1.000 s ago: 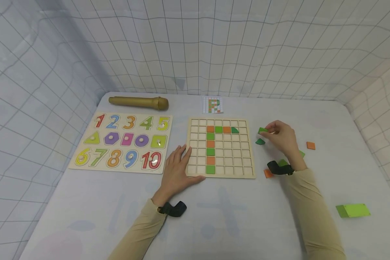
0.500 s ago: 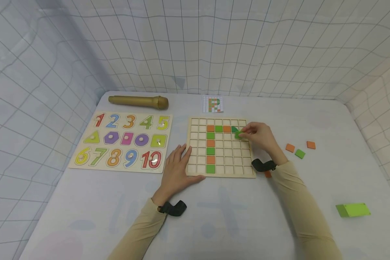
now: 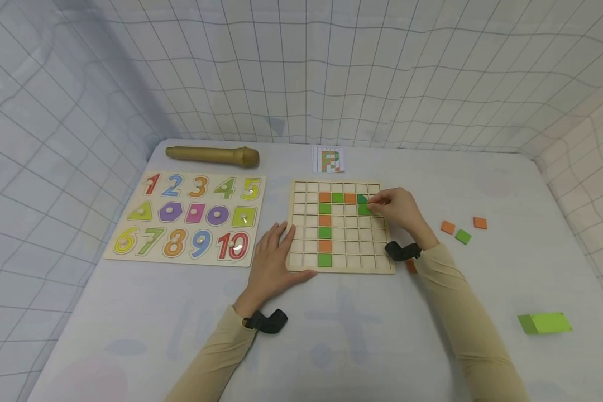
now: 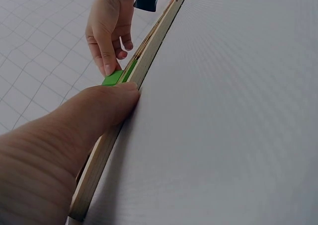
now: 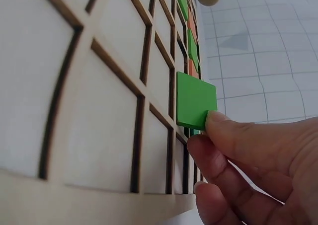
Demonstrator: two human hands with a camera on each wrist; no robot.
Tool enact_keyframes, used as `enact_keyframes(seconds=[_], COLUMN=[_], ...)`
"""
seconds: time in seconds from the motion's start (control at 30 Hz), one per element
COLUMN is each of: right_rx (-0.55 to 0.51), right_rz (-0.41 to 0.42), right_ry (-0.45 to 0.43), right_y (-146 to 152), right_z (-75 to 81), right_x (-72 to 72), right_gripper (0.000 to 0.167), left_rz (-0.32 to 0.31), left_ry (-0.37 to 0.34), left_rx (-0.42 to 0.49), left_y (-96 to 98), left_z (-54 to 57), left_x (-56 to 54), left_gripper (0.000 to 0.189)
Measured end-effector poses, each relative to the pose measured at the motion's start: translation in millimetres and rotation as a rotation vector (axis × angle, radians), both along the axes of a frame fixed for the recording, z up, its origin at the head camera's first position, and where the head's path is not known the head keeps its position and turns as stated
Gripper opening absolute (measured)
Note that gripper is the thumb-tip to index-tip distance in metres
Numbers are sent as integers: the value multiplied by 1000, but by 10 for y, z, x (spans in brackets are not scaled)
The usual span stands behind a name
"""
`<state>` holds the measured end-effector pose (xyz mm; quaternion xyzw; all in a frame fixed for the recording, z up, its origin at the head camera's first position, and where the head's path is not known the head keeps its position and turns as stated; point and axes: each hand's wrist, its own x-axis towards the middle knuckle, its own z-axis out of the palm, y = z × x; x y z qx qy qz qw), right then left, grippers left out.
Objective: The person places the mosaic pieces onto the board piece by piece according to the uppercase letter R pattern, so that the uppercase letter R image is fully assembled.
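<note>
My right hand (image 3: pixel 397 207) pinches a green square tile (image 5: pixel 196 101) between thumb and fingers at the wooden grid board (image 3: pixel 352 234). In the head view this tile lies over a cell in the second column from the right, just below a dark green rounded piece (image 3: pixel 361 198). The right wrist view shows it slightly tilted above the grid. My left hand (image 3: pixel 271 257) rests at the board's near left corner, fingers spread along the left side and thumb along the near edge. Orange and green tiles form a column and a short upper row on the board.
Loose orange tiles (image 3: pixel 448 227) and a green tile (image 3: pixel 463 237) lie right of the board. Behind it is a small pattern card (image 3: pixel 328 159). A number puzzle (image 3: pixel 186 218) and gold microphone (image 3: pixel 213 156) are left; a green block (image 3: pixel 545 323) sits near right.
My right hand has carried the green tile leftward from the table onto the board, and in the last half second lowered it below the rounded piece. The left hand has stayed in place.
</note>
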<state>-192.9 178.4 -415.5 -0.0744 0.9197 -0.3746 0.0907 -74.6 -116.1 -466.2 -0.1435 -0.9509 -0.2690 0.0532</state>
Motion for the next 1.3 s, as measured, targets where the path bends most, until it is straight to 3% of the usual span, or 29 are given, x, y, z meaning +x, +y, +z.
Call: enact_keyframes(seconds=[0.27, 0.7, 1.3], right_rx=[44, 81, 38], right_rz=[-34, -15, 10], right_ry=[8, 39, 31], right_y=[-28, -75, -52], right_z=[19, 24, -6], right_x=[-13, 21, 62], right_gripper=[19, 16, 19], left_rz=[-1, 1, 7], left_ry=[-2, -15, -22], left_rx=[-5, -2, -6], left_y=[-6, -7, -1], left_z=[0, 4, 22], left_x=[0, 8, 13], left_gripper=[106, 106, 105])
